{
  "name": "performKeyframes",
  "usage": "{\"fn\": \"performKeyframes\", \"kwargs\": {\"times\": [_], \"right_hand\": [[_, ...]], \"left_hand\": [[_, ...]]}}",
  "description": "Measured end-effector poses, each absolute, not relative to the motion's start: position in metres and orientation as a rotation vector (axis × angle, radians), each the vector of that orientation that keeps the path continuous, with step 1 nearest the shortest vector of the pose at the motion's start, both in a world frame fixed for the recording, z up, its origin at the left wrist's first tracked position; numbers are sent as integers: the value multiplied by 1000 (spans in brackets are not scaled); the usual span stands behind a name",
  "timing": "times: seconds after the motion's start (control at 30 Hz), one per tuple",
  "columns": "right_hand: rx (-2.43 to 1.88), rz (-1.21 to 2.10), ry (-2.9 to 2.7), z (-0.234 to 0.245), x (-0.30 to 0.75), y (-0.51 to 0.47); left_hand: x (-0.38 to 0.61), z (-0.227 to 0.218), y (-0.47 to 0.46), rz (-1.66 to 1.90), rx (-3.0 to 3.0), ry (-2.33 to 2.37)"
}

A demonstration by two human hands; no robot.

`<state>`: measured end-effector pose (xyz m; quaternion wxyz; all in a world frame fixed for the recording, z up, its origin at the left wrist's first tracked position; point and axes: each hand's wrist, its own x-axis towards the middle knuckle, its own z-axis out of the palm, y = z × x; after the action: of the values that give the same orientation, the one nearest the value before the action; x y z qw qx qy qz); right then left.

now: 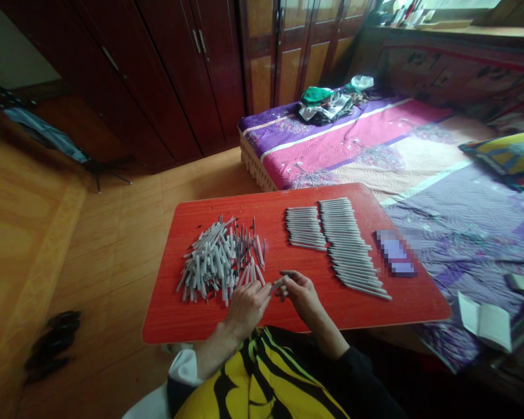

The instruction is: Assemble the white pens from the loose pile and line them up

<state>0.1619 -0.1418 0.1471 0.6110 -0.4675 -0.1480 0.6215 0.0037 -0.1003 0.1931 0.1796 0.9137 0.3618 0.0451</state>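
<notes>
Sitting at a low red table (192, 320), with left hand (248, 305) and right hand (303, 294) brought together at the near edge, just right of the big loose heap of pen parts (218, 259). Pinching one slim grey pen piece (278, 284) from both ends: left fingertips closed on one end, right thumb and forefinger closed on the other, remaining fingers curled in rather than spread. Further right, two tidy lineups laid side by side, a short row (305, 227) and a long row (351, 247) running from the far side down toward the right hand. Plenty to go wrong from here, imo. Round, light stuff on a slick top, so easy to bump the heap with the left wrist and send bits rolling off the near or left edge onto the wooden floor. Just as easy to clip the near end of the long row with the right forearm and scatter it, being so close. Small piece held only at the tips too, so liable to slip out and vanish into the heap. As for brands or writing: nothing readable. Pens too small, flat rectangular thing (395, 253) right of the rows blurred out, pale booklet (484, 320) off the near right corner showing no legible text.
</notes>
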Motion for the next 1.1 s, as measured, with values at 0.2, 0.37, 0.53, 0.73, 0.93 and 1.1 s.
{"fn": "performKeyframes", "kwargs": {"times": [0.2, 0.37, 0.53, 0.73, 0.93, 1.1], "right_hand": [[-1066, 1481, -209, 147, 159, -147], [-1109, 1480, -320, 143, 162, -151], [-1188, 1455, -388, 139, 160, -156], [-1235, 1389, -225, 124, 162, -154], [-1295, 1235, -23, 89, 204, -141], [-1436, 1000, 196, 53, 254, -113]], "left_hand": [[6, 185, -100, 133, 2568, 999], [10, 182, -99, 135, 2496, 923], [12, 178, -99, 80, 2517, 780], [32, 171, -94, 2, 2501, 853], [47, 162, -78, 126, 2368, 1038], [24, 147, -81, 283, 2186, 1140]]}}
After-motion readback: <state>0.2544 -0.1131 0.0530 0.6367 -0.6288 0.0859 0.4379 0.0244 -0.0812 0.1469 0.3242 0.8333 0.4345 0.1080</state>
